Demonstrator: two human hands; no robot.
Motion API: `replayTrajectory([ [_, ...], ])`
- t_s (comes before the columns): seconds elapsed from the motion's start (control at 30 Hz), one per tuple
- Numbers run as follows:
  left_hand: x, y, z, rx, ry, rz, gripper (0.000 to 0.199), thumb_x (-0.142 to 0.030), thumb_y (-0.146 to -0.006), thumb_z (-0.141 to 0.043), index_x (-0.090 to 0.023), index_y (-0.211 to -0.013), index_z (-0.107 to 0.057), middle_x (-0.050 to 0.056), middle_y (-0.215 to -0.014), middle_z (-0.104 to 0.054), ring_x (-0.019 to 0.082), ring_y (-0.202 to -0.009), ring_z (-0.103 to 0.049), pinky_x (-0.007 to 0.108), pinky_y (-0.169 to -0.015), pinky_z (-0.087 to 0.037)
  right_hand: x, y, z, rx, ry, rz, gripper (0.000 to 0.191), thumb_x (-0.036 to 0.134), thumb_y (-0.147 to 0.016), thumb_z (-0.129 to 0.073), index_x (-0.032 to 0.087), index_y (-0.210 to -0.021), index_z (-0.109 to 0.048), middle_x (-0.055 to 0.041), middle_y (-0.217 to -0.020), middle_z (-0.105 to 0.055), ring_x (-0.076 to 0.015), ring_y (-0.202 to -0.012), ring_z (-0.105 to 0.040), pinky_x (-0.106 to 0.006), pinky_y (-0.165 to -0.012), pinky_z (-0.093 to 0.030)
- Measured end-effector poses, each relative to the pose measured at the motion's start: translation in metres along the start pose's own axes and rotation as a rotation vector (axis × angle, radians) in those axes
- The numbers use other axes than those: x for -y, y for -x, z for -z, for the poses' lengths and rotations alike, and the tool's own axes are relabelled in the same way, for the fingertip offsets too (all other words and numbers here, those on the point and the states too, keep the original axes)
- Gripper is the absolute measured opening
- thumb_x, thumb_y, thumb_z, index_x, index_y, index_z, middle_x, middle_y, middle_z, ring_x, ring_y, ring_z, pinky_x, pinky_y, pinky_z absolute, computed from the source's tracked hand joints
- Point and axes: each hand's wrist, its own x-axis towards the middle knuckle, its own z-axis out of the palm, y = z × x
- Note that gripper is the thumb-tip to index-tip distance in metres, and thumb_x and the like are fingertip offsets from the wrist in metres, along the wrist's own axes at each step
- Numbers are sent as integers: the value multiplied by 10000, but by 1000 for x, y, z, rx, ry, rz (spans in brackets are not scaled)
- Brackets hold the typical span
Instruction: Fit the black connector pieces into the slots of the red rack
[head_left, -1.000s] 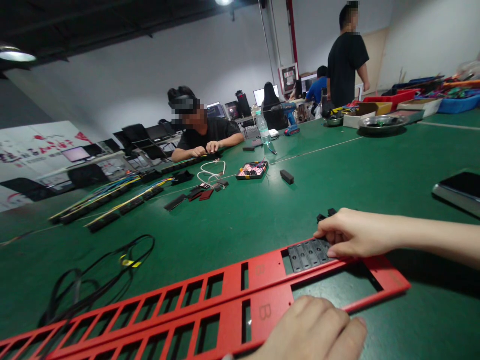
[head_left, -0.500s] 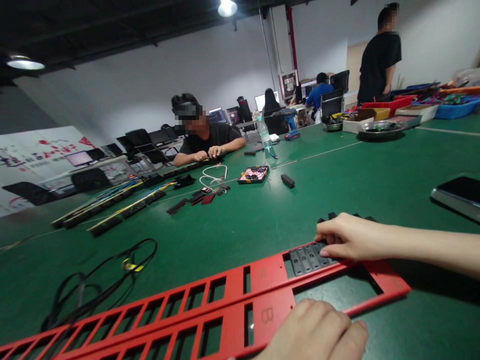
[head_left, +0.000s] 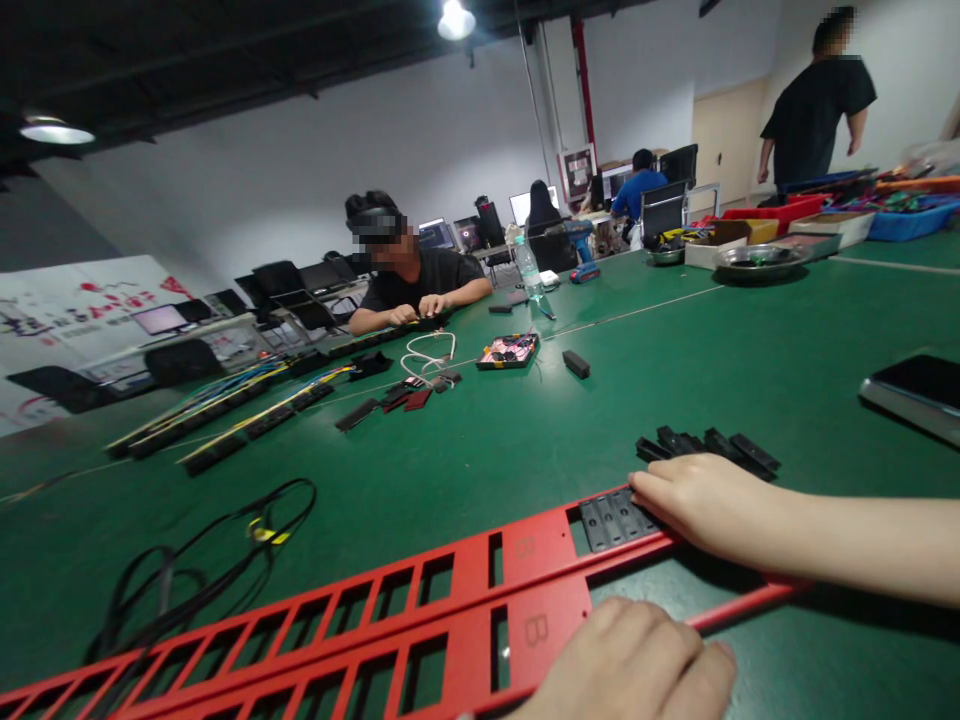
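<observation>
A long red slotted frame (head_left: 536, 545), marked with the letter B in two places, lies slantwise across the table in front of me. My left hand (head_left: 637, 665) curls over its near edge, knuckles up, with the fingertips hidden. Several black ribbed blocks (head_left: 615, 518) sit side by side in the frame's upper right opening. Over the right end of that row lies my right hand (head_left: 709, 510), palm down, fingers together and bent at the blocks; whatever is under them is hidden. Just beyond this hand lies a loose cluster of black blocks (head_left: 705, 448).
Black cables (head_left: 161, 580) lie by the frame's left part. Farther off are wired strips (head_left: 225, 400), a pink-and-black box (head_left: 508, 350), a single black block (head_left: 576, 364), a bottle (head_left: 529, 270) and a drill (head_left: 581, 250). A phone-like device (head_left: 919, 395) sits right. A co-worker (head_left: 420, 275) works opposite.
My right hand has shifted slightly down and turned palm down, uncovering more of the loose black blocks. My left hand and the frame stay put. A standing person in the background has moved right.
</observation>
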Motion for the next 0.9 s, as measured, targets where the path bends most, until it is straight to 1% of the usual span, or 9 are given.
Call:
replayTrajectory([
  [0.13, 0, 0, 0, -3, -17, -7, 224, -232, -880, -299, -140, -946, -493, 21, -705, -527, 94, -670, -492, 194, -615, -409, 1, 3, 0, -35, 72, 12, 103, 102, -780, -423, 160, -801, -505, -22, -665, -549, -115, -537, -487, -234, -502, -292],
  [0.27, 0, 0, -1, -15, -26, -15, 235, -235, -883, -291, -135, -957, -491, 22, -702, -526, 95, -680, -496, 194, -613, -410, 3, 5, 1, -202, 213, -2, 237, 78, -773, -396, 146, -978, -492, -67, -793, -552, -144, -650, -487, -252, -569, -326],
  [0.3, 0, 0, -1, -20, -23, -14, 239, -237, -884, -290, -133, -958, -492, 22, -701, -526, 97, -682, -497, 194, -613, -411, 3, 5, 2, -240, 241, -15, 237, 85, -773, -396, 148, -979, -495, -79, -826, -550, -156, -683, -482, -263, -596, -331],
  [0.37, 0, 0, -1, -25, -16, -8, 242, -245, -883, -291, -133, -957, -493, 23, -697, -526, 99, -684, -499, 195, -611, -412, 2, 3, 4, -282, 262, -61, 172, 133, -784, -404, 153, -909, -520, -94, -855, -544, -181, -737, -467, -289, -648, -334],
  [0.43, 0, 0, 0, -20, -14, -1, 242, -253, -882, -295, -136, -956, -493, 24, -693, -526, 101, -686, -502, 197, -614, -414, 0, 1, 5, -287, 246, -118, 147, 218, -799, -412, 153, -845, -535, -108, -864, -540, -205, -795, -454, -312, -695, -331],
  [0.5, 0, 0, 0, -22, -13, 1, 240, -247, -883, -291, -139, -957, -492, 24, -692, -527, 101, -686, -503, 197, -615, -413, -1, -1, 5, -271, 218, -168, 201, 300, -805, -412, 150, -817, -545, -120, -873, -539, -229, -856, -439, -332, -730, -324],
  [0.57, 0, 0, -1, -29, -6, 0, 240, -232, -883, -284, -138, -960, -492, 24, -697, -530, 101, -688, -503, 198, -616, -411, -2, -1, 5, -243, 197, -202, 247, 344, -806, -405, 149, -813, -556, -124, -883, -541, -245, -902, -425, -349, -755, -315],
  [0.73, 0, 0, -4, -47, -7, -7, 233, -221, -880, -290, -132, -952, -493, 25, -695, -525, 102, -683, -500, 200, -604, -407, -2, 0, 5, -201, 174, -245, 294, 372, -807, -397, 146, -796, -585, -126, -893, -552, -265, -966, -401, -388, -802, -288],
  [0.9, -1, 0, -3, -36, -29, -13, 223, -241, -877, -312, -135, -952, -492, 21, -691, -516, 98, -683, -495, 197, -610, -405, -4, 0, 3, -184, 155, -260, 342, 385, -811, -381, 130, -799, -609, -141, -914, -557, -281, -1002, -388, -413, -825, -274],
])
